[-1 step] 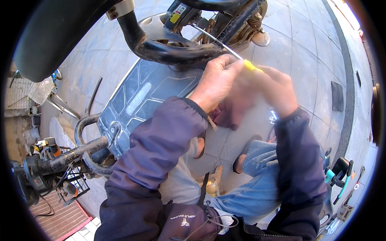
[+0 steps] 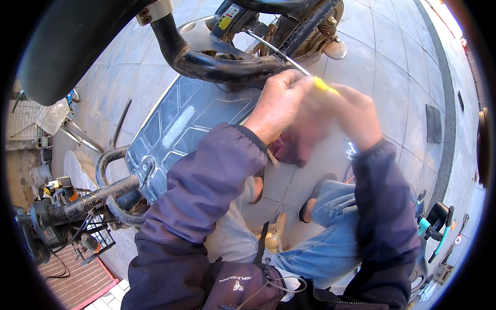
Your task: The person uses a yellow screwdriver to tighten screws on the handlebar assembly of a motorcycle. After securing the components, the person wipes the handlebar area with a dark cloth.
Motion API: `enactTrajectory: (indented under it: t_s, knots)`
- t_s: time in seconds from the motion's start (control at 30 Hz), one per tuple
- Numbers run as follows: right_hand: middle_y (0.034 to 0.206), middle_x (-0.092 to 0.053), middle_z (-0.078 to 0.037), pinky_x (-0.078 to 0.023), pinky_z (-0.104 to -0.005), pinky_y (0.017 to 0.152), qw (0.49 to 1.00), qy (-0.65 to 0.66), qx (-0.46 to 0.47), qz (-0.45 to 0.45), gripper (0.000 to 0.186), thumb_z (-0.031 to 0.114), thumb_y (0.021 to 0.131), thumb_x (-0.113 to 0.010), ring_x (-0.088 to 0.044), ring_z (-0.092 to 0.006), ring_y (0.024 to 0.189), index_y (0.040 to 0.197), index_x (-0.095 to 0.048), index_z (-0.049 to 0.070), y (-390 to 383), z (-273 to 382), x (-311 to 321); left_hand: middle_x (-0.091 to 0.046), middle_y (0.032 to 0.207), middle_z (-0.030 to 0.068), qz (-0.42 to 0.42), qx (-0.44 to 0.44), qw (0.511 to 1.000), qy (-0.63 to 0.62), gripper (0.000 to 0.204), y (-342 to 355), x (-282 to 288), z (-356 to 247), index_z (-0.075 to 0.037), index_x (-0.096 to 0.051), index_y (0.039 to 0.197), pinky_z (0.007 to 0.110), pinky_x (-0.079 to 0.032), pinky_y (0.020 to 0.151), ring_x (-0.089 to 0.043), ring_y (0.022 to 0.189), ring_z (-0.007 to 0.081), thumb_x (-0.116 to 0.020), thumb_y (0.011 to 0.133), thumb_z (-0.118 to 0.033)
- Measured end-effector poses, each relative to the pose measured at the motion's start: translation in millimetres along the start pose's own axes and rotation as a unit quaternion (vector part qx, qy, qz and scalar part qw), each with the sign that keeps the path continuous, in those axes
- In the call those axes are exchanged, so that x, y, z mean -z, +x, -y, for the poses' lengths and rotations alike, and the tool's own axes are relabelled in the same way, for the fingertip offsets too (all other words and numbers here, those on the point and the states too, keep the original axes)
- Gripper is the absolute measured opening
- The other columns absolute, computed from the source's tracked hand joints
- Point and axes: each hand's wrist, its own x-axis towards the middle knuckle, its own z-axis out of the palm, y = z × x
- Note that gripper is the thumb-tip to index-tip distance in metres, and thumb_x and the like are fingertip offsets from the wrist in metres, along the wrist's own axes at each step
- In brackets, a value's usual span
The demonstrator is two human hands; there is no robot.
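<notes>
A long screwdriver (image 2: 279, 52) with a yellow handle slants up and left to a dark box-shaped part (image 2: 226, 21) of a scooter. My left hand (image 2: 276, 106) is closed, thumb and fingers pinched at the shaft just below the handle. My right hand (image 2: 360, 113) is closed around the yellow handle and smeared by motion. Behind the shaft runs a thick black frame tube (image 2: 227, 68). Left of my left hand lies the scooter's dark ribbed footboard (image 2: 178, 126). Where the screwdriver's tip meets the part is too small to make out.
Handlebar parts and cables (image 2: 57, 222) crowd the lower left. A black grip-like tube (image 2: 67, 51) looms close at the upper left. A maroon cloth (image 2: 295, 151) sits below my hands. Tools with teal handles (image 2: 439, 232) lie at the right. A dark flat piece (image 2: 433, 124) rests on the paving.
</notes>
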Motion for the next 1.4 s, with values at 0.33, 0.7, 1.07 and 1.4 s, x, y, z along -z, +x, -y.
enactTrajectory:
  t_s: [0.33,0.7,1.07,1.4]
  knots:
    - [0.081,-0.065,-0.008,-0.047,-0.0219,0.064,0.992,-0.123,0.033,-0.016,0.042,0.028,0.087,-0.065,-0.058,-0.0082,0.073,0.117,-0.061,-0.002,10.4,-23.2,-11.4,-0.065,0.091,0.0054,-0.023,0.032,0.999,0.012,0.027,5.2,2.4,10.1,-0.002,-0.061,0.103,0.022,-0.048,0.062,-0.064,0.078,0.0115,-0.052,0.097,-0.027]
    - [0.067,-0.053,0.001,-0.028,-0.018,0.042,0.986,0.036,-0.129,0.101,0.042,0.041,0.09,-0.058,-0.042,-0.0035,0.051,0.103,-0.062,0.001,12.4,-21.1,-2.5,-0.064,0.085,0.0063,-0.032,0.051,0.998,0.034,0.028,8.2,4.9,15.6,-0.002,-0.061,0.099,0.023,-0.047,0.061,-0.064,0.076,0.013,-0.046,0.099,-0.026]
    - [0.067,-0.049,0.003,-0.026,-0.0194,0.042,0.987,0.028,-0.134,0.09,0.038,0.038,0.091,-0.058,-0.038,-0.0035,0.05,0.1,-0.062,0.001,8.1,-13.9,-6.5,-0.064,0.083,0.0065,-0.033,0.05,0.998,0.037,0.027,9.6,6.7,16.4,-0.001,-0.062,0.097,0.023,-0.048,0.061,-0.065,0.074,0.0132,-0.047,0.099,-0.024]
    - [0.067,-0.05,0.003,-0.028,-0.0187,0.041,0.992,-0.011,-0.088,0.093,0.037,0.037,0.091,-0.058,-0.04,-0.0031,0.049,0.102,-0.063,0.001,10.6,-28.1,-6.9,-0.064,0.081,0.0063,-0.037,0.055,0.997,0.036,0.027,9.2,4.8,14.8,-0.001,-0.063,0.096,0.023,-0.048,0.06,-0.064,0.073,0.013,-0.048,0.098,-0.023]
